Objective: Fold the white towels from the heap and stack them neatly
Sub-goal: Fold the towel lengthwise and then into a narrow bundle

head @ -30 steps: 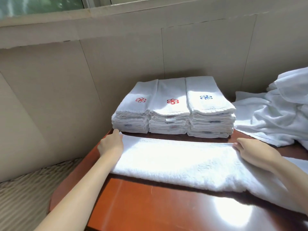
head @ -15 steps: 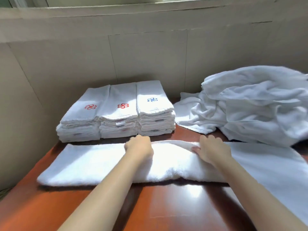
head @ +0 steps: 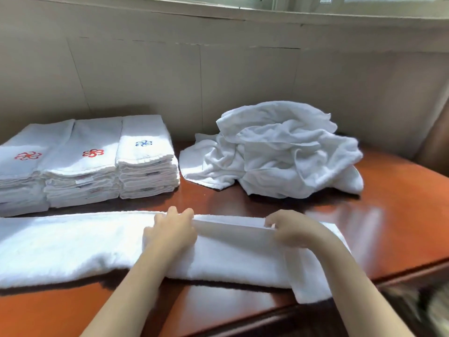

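Observation:
A long white towel [head: 73, 246], folded lengthwise, lies across the front of the reddish-brown table [head: 401, 215]. My left hand [head: 171, 231] rests on its middle, fingers curled at the far edge. My right hand [head: 290, 229] pinches that same far edge a little to the right and lifts the top layer slightly. Behind the towel on the left stand three stacks of folded towels [head: 85, 161] with red and blue flower marks. The loose heap of white towels [head: 279, 149] sits at the back right.
A beige panelled wall [head: 218, 81] runs behind the table, with a window ledge above. The table's front right edge [head: 413, 273] curves close to the towel's right end. Bare wood shows between the heap and the towel.
The view has swung right. Both hands slid rightwards along the towel's far edge, from its ends to its middle and right part, and the right hand now lifts the edge.

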`<control>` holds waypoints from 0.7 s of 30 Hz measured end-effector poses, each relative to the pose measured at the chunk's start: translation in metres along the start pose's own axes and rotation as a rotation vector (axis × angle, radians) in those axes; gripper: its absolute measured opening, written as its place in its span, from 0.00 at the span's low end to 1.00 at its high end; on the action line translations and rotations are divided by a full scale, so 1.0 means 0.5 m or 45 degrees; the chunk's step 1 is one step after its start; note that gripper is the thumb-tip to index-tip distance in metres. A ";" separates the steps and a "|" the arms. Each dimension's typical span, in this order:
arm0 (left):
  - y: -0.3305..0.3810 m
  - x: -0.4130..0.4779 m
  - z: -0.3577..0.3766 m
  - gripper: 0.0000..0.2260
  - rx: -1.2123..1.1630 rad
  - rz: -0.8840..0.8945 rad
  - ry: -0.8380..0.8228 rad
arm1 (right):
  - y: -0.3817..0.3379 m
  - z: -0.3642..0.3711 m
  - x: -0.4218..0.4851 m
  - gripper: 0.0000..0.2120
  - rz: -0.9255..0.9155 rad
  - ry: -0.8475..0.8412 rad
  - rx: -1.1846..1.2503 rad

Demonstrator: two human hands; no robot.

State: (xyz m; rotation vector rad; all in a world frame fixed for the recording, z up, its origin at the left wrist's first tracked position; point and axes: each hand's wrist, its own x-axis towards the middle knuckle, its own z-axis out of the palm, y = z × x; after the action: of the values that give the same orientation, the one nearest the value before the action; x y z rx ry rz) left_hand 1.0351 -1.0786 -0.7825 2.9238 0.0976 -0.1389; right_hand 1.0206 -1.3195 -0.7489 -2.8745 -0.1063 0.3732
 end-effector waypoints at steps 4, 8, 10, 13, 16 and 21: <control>0.026 -0.021 -0.006 0.10 0.158 0.004 0.057 | 0.075 -0.037 -0.021 0.10 0.217 -0.099 0.164; 0.028 -0.015 0.005 0.06 0.164 0.138 0.226 | 0.131 -0.040 -0.019 0.08 0.497 0.112 0.135; 0.023 -0.001 0.009 0.06 0.152 0.173 0.284 | 0.140 -0.036 -0.018 0.06 0.611 0.239 0.106; 0.014 0.019 0.015 0.05 0.066 0.174 0.359 | 0.147 -0.032 -0.016 0.07 0.745 0.385 0.141; 0.010 0.034 0.023 0.05 -0.016 0.174 0.385 | 0.147 -0.025 -0.012 0.07 0.813 0.431 0.150; 0.012 0.038 0.034 0.03 -0.120 0.119 0.411 | 0.134 -0.003 0.005 0.07 0.821 0.517 0.117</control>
State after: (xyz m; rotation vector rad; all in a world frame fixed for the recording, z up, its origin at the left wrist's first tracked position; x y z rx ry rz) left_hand 1.0531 -1.0871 -0.7996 2.8234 0.0164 0.3433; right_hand 1.0260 -1.3846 -0.7645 -2.7533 0.8912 -0.1077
